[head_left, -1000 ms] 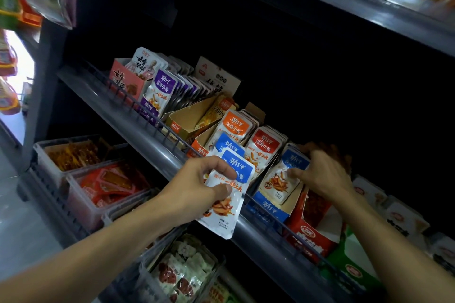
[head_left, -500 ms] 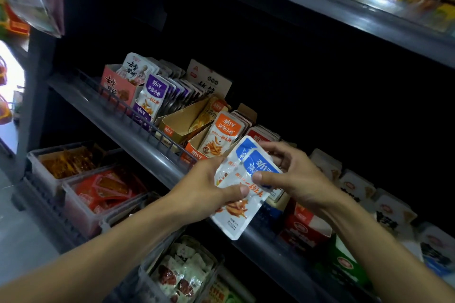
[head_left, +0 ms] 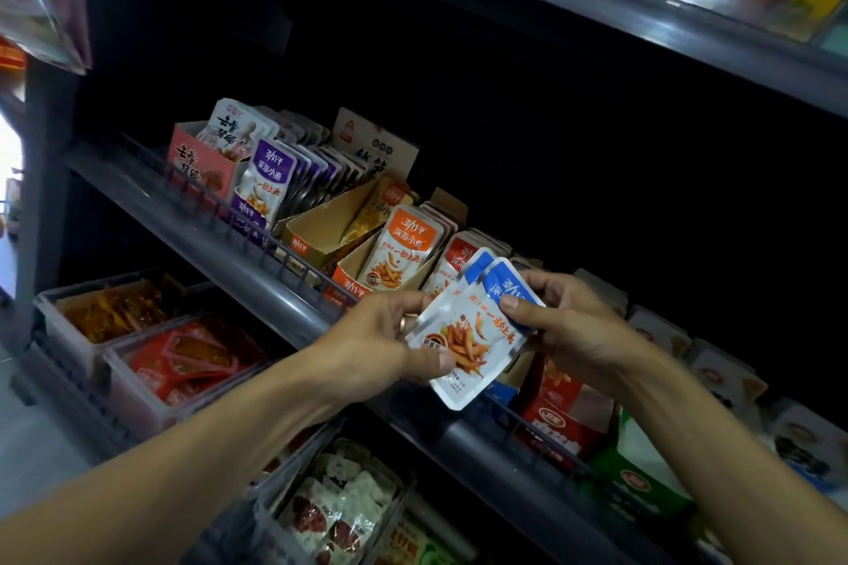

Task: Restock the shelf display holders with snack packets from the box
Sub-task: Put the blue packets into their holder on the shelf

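Both hands hold a small stack of blue-topped snack packets (head_left: 472,335) in front of the middle shelf. My left hand (head_left: 381,344) grips the stack's lower left edge with the thumb on its face. My right hand (head_left: 569,326) pinches the upper right corner, thumb on the blue band. Behind them on the shelf stand cardboard display holders: one with orange-topped packets (head_left: 404,252), one with red-topped packets (head_left: 463,257), a nearly bare yellow holder (head_left: 316,229) and one with purple-topped packets (head_left: 266,184). The blue holder (head_left: 502,392) is mostly hidden behind the stack.
A wire rail (head_left: 257,239) runs along the shelf's front edge. Clear bins of red and orange snacks (head_left: 151,362) sit on the lower shelf at left, another bin (head_left: 339,509) below centre. Red and green boxes (head_left: 569,422) stand at right. An upper shelf (head_left: 642,14) overhangs.
My right hand left the blue holder's packets and came to the stack in my left hand, now pinching its upper corner. The stack has tilted and moved slightly right.
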